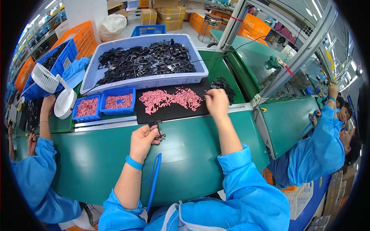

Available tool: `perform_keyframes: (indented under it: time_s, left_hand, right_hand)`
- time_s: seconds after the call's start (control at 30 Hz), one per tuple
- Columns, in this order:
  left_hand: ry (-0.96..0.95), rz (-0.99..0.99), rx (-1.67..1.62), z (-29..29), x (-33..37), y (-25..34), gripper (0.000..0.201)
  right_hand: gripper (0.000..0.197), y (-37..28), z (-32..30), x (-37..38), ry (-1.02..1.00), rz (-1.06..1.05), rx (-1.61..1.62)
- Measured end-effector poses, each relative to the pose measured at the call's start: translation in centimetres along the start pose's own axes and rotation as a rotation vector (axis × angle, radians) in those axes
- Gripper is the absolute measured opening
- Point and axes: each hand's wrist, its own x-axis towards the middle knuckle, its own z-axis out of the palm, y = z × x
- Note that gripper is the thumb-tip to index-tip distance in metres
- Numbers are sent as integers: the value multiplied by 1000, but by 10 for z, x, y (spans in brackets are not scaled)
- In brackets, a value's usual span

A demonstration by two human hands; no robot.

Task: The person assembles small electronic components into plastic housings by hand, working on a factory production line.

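Observation:
Over the green bench, my left hand pinches a small black plastic part between thumb and fingers. My right hand is closed at the right end of a black mat; whatever its fingertips hold is too small to make out. Many small pink pieces lie on that mat in two joined heaps, just left of my right hand. Behind the same hand sits a small pile of black parts. A blue band circles my left wrist, with a coiled blue cord hanging beside it.
A large pale bin of black parts stands behind the mat. Two blue trays of pink pieces sit left of it, near a white fan. Co-workers in blue sleeves are on both sides. A metal post rises at right.

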Motion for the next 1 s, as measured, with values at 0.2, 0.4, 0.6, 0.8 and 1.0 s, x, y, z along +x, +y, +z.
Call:
perform_keyframes:
  time_s: [0.2, 0.4, 0.6, 0.8, 1.0]
  left_hand:
    - [-13, 17, 2, -2, -2, -1, 20]
    - [-22, 3, -18, -5, 1, -2, 19]
    - [-34, -14, -23, -9, 1, -2, 18]
    - [-40, 7, -13, -5, -1, 0, 14]
    - [-33, 19, -123, -15, 2, 1, 27]
  right_hand:
    - [18, 34, -2, 11, -158, 151, -325]
    - [21, 50, -13, 39, -259, 381, -40]
    - [17, 38, -45, 50, -474, 941, 957]
    - [12, -62, -40, -10, -548, 293, 993]
    - [12, -138, -9, -58, -454, -469, 448]
